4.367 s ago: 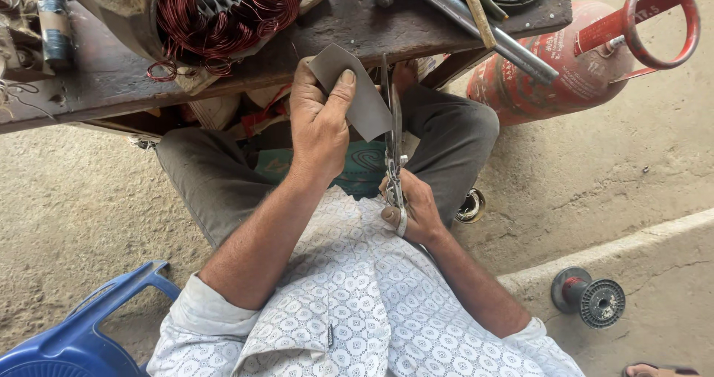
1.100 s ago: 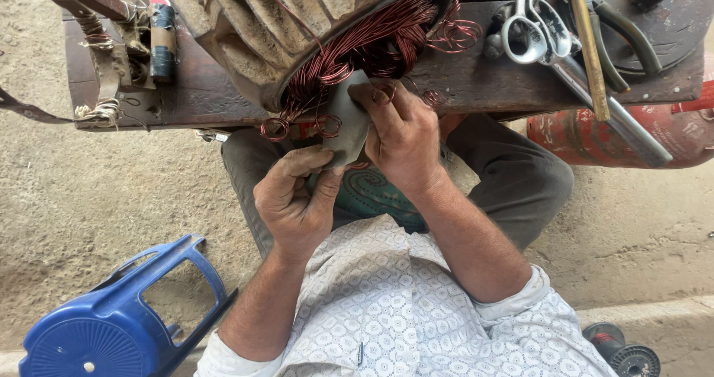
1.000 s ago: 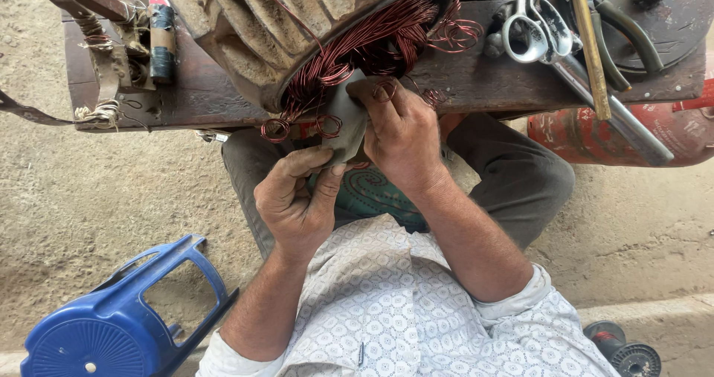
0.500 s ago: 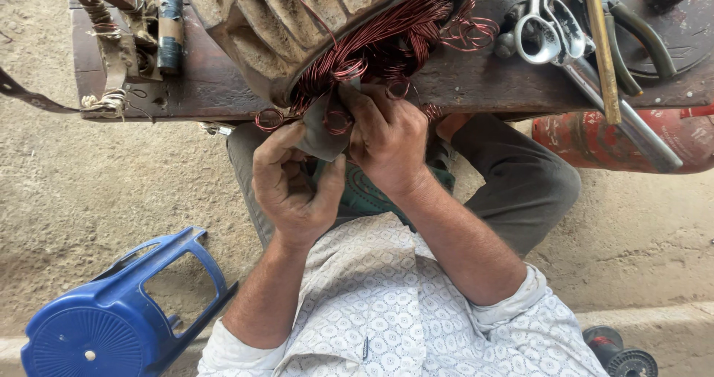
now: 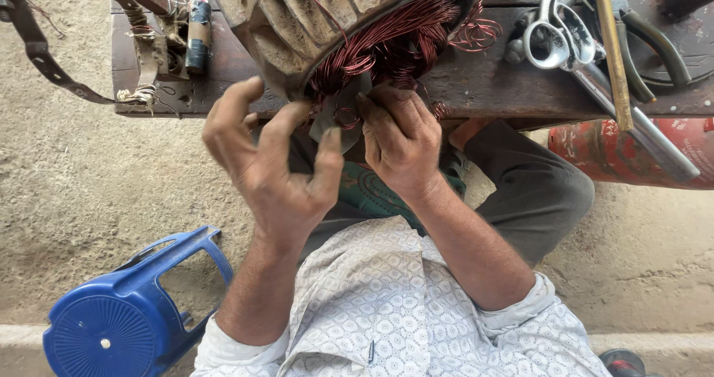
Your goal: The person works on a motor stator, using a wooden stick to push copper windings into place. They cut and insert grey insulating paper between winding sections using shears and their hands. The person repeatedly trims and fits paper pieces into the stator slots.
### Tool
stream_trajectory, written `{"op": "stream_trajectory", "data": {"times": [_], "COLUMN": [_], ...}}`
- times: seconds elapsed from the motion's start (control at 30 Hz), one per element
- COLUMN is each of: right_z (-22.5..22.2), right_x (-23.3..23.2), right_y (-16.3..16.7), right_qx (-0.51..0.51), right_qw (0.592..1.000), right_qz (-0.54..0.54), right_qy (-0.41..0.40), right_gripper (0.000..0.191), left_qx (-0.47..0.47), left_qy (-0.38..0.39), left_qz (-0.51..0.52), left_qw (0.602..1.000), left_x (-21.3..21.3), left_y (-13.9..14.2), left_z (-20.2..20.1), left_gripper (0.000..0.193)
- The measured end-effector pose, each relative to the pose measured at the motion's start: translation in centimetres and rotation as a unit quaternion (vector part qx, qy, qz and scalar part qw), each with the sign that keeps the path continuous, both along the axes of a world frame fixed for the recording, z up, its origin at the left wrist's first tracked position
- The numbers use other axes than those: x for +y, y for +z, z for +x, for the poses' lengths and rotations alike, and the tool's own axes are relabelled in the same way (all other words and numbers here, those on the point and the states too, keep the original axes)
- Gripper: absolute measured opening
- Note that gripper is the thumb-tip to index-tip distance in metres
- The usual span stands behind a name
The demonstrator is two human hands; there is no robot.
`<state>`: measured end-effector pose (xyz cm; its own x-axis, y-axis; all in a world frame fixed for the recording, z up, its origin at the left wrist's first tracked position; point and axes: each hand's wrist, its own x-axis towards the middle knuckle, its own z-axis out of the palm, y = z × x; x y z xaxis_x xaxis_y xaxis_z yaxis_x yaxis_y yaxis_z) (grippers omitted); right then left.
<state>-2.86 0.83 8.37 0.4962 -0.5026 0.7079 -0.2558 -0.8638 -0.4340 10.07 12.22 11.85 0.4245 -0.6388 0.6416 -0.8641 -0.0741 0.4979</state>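
A ribbed motor stator (image 5: pixel 327 9) lies on a dark wooden bench (image 5: pixel 461 87), its mouth full of red copper windings (image 5: pixel 394 46). A grey piece of insulation sheet (image 5: pixel 336 109) sticks out from the lower edge of the windings. My right hand (image 5: pixel 401 139) pinches that sheet with its fingertips, pressing it up against the coils. My left hand (image 5: pixel 271 161) hovers just left of the sheet, fingers spread and holding nothing.
Scissors (image 5: pixel 554 35), a steel pipe (image 5: pixel 632 131) and a wooden stick (image 5: pixel 610 42) lie on the bench at the right. A red gas cylinder (image 5: pixel 639 154) rests on the ground beyond my knee. A blue plastic stool (image 5: pixel 126 317) stands at lower left.
My left hand has let go of the grey sheet and pulled back with its fingers spread. The right hand has stayed on the sheet at the windings. The view has shifted slightly.
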Motion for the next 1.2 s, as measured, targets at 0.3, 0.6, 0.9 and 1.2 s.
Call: {"op": "stream_trajectory", "data": {"times": [0.3,0.6,0.9,1.2], "right_z": [0.0,0.0,0.2,-0.4], "right_x": [-0.1,0.2,-0.1,-0.1], "right_y": [-1.1,-1.5,-2.6,-0.7], "right_qx": [-0.041,-0.050,-0.066,-0.045], "right_qw": [0.999,0.998,0.996,0.999], "right_qz": [0.014,0.023,0.052,0.000], "right_qy": [0.000,0.005,0.014,0.006], "right_gripper": [0.012,0.008,0.015,0.015], "left_qx": [-0.043,-0.033,-0.118,0.016], "left_qy": [0.009,0.009,-0.017,-0.062], "left_qz": [0.011,-0.082,0.006,-0.069], "left_qw": [0.999,0.996,0.993,0.996], "left_x": [-2.7,-3.6,-7.1,-0.8], "left_y": [1.4,1.3,2.0,-0.1], "left_z": [-2.8,-2.4,-2.2,1.0], "left_gripper": [0.020,0.021,0.016,0.027]}}
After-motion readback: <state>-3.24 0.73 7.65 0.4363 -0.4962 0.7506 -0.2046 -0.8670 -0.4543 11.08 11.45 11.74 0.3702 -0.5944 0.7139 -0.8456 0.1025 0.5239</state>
